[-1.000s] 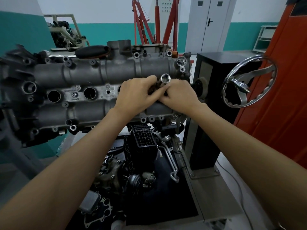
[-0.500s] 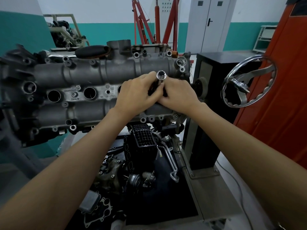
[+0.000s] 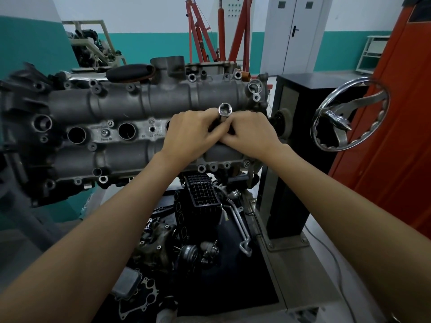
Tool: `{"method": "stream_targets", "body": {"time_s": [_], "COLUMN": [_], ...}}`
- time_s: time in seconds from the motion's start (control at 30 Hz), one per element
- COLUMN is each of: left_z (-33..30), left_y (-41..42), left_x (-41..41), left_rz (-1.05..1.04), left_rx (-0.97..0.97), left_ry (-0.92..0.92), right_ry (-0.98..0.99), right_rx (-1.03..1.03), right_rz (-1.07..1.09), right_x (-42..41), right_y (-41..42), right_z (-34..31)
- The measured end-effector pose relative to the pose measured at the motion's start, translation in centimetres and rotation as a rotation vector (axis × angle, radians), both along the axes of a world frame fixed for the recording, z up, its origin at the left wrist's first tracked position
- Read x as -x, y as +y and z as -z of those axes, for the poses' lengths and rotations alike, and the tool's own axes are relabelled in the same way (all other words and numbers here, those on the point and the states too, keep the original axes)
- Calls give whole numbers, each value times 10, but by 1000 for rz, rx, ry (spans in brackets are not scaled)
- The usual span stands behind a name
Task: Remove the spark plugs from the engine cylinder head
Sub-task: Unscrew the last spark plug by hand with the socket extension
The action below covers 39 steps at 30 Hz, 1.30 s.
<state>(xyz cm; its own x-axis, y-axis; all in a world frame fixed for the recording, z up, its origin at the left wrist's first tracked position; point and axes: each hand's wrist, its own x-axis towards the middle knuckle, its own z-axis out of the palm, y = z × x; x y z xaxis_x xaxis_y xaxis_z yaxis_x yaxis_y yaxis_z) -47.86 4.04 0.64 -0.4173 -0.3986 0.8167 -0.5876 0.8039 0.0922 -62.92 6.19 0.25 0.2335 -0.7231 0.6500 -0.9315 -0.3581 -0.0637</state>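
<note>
Fingers of both the left hand (image 3: 191, 134) and right hand (image 3: 250, 134) curl around a chrome socket tool (image 3: 225, 110) over the engine cylinder head (image 3: 140, 103).

A: How many views are there, and from where?
B: One. A wide-angle camera worn on the person's head faces forward and down.

A: How near is it?
B: Within arm's reach of the cylinder head (image 3: 144, 127); both forearms enter from the bottom corners.

A: What lies at the frame edges?
B: The handwheel (image 3: 349, 117) at right, the double door (image 3: 293, 33) at top.
</note>
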Motion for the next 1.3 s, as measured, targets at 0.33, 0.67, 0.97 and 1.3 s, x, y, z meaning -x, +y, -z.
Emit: {"method": "stream_targets", "body": {"time_s": [0.33, 0.67, 0.97, 1.3], "left_z": [0, -1, 2, 1], "left_y": [1, 1, -3, -2], "left_x": [1, 2, 1, 1], "left_rz": [-17, -38, -71, -88], "left_rx": [19, 7, 18, 6], "left_ry": [-20, -37, -55, -74], "right_ry": [7, -2, 0, 24], "right_rx": [-35, -15, -43, -5], "right_rz": [11, -13, 21, 30], "right_x": [-2, -3, -1, -4], "right_y": [1, 2, 1, 1], "right_z": [-1, 0, 0, -2]}}
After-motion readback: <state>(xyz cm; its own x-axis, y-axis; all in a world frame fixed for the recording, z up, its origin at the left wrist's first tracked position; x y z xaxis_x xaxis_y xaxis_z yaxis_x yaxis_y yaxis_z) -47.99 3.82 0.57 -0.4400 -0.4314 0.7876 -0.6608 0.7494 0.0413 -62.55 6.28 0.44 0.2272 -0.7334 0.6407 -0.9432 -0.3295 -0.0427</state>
